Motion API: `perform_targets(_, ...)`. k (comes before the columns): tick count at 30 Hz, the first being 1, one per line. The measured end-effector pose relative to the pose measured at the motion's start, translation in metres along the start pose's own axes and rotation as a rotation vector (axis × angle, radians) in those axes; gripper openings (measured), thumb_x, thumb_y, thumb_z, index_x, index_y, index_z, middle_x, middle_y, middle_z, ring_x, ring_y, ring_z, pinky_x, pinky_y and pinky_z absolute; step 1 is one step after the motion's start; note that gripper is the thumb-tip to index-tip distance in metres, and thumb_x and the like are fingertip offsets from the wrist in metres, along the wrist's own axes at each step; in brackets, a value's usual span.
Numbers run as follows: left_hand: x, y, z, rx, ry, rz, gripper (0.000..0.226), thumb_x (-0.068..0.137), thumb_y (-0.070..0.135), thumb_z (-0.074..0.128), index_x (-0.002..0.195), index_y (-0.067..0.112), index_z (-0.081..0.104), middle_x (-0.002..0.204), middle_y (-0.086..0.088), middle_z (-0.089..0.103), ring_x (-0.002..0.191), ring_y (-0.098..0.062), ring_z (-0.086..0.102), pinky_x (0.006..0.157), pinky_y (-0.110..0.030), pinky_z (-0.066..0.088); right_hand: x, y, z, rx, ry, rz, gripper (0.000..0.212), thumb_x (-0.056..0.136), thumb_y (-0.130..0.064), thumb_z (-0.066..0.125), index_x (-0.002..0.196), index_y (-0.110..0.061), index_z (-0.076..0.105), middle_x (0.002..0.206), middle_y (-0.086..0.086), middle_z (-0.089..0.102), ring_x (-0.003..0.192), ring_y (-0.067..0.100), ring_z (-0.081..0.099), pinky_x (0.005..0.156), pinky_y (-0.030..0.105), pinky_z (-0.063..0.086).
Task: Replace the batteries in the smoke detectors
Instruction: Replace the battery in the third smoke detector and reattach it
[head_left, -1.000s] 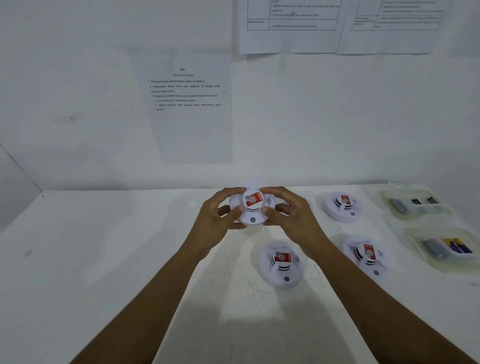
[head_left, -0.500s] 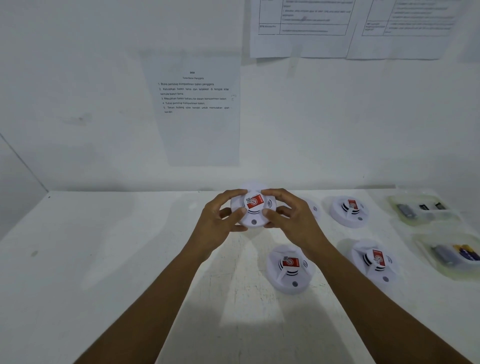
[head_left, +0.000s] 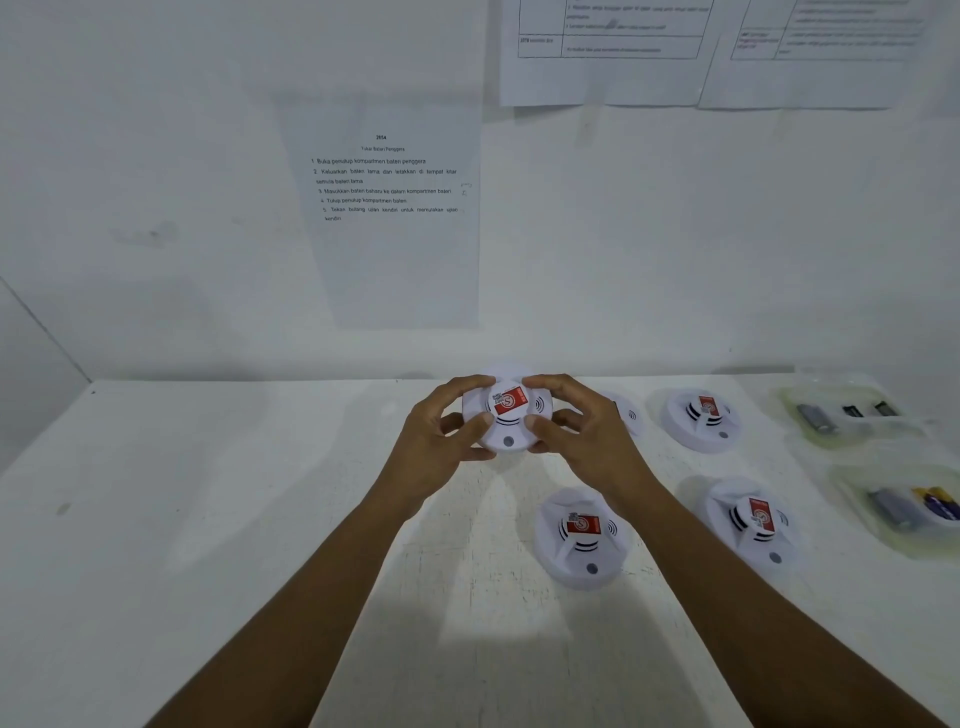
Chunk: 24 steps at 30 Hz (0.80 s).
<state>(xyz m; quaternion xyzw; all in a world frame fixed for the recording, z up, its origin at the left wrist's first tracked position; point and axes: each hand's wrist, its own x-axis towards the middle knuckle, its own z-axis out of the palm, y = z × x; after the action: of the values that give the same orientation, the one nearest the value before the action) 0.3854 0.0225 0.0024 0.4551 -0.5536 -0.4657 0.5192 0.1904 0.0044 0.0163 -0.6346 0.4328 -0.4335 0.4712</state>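
Both hands hold a round white smoke detector (head_left: 508, 415) with a red label, face towards me, above the white table (head_left: 208, 519). My left hand (head_left: 441, 441) grips its left rim and my right hand (head_left: 587, 441) grips its right rim. Three more detectors lie on the table: one near me (head_left: 581, 538), one at far right (head_left: 701, 418), one at near right (head_left: 750, 522). Another detector (head_left: 626, 413) is partly hidden behind my right hand.
Two clear plastic trays stand at the right edge: the far one (head_left: 844, 415) holds dark batteries, the near one (head_left: 904, 506) holds grey and purple-yellow batteries. Printed instruction sheets (head_left: 387, 208) hang on the white wall behind the table.
My head has shifted slightly, so the scene slid right in view. The hands and the held detector stay in much the same grip.
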Motion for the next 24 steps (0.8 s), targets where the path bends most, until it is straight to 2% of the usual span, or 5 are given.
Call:
perform_targets(7,0.005,-0.003,-0.001,0.005,-0.007,-0.003,0.037,0.09,0.017,0.065,0.126,0.021,0.058,0.129,-0.001,0.061,0.108,-0.025,0.065,0.074,-0.036,0.06,0.005,0.005,0.0,-0.018,0.017,0.009,0.035,0.089,-0.014,0.07,0.122,-0.02,0.062,0.12,0.001,0.066,0.101,0.025,0.069,0.08,0.045,0.061)
perform_targets(13,0.009,-0.007,-0.002,0.002,-0.015,-0.01,0.037,0.089,0.016,0.066,0.125,0.021,0.058,0.128,-0.002,0.061,0.108,-0.026,0.065,0.074,-0.036,0.06,0.011,0.012,0.001,-0.04,0.029,0.0,0.037,0.089,-0.016,0.069,0.124,-0.021,0.061,0.13,0.005,0.059,0.106,0.026,0.067,0.08,0.042,0.061)
perform_targets(24,0.014,-0.016,-0.003,0.019,-0.029,-0.028,0.044,0.083,0.031,0.069,0.125,0.027,0.058,0.13,0.0,0.059,0.108,-0.024,0.066,0.075,-0.036,0.06,0.014,0.019,0.0,-0.04,0.029,0.028,0.04,0.089,-0.014,0.07,0.128,-0.018,0.06,0.131,0.004,0.059,0.106,0.024,0.066,0.08,0.043,0.061)
